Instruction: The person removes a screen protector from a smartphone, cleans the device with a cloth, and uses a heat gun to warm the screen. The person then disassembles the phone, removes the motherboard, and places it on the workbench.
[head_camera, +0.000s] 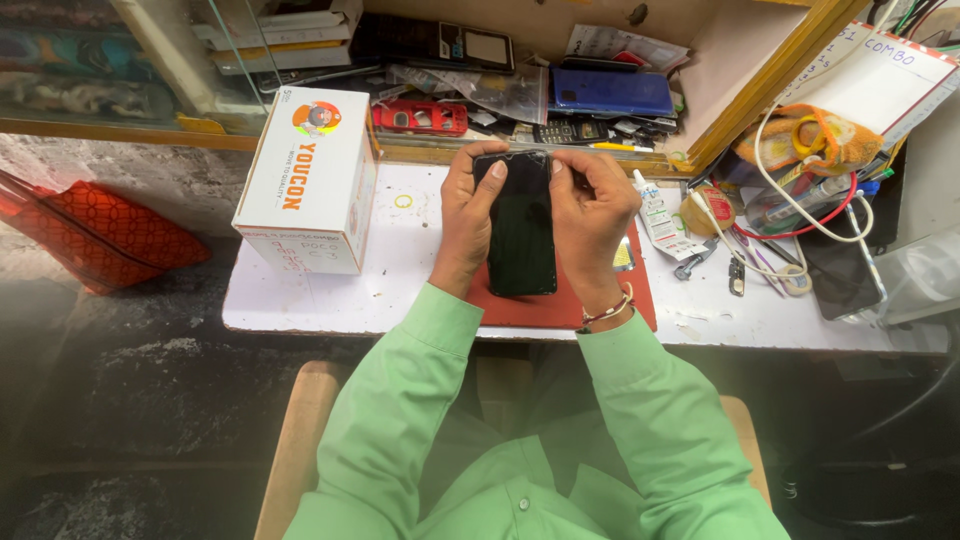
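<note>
Gripping dark phone (522, 225) over red mat (560, 305): left hand (466, 215) and right hand (592, 215) both clasped it; screen intact, nothing detached yet

We note bare tabletop (420, 250) left of centre; white box (310, 180) blocks further left, cable tangle (800, 215) crowds right.

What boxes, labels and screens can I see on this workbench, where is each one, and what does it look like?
Phone: dark blank screen, held upright between left hand and right hand over a red mat.
White box: left of the hands, orange print, round cartoon badge.
Small tube: right of the hands, white printed label.
Blue phone: flat on the back shelf.
White card: upper right, red-edged, handwritten.
</note>
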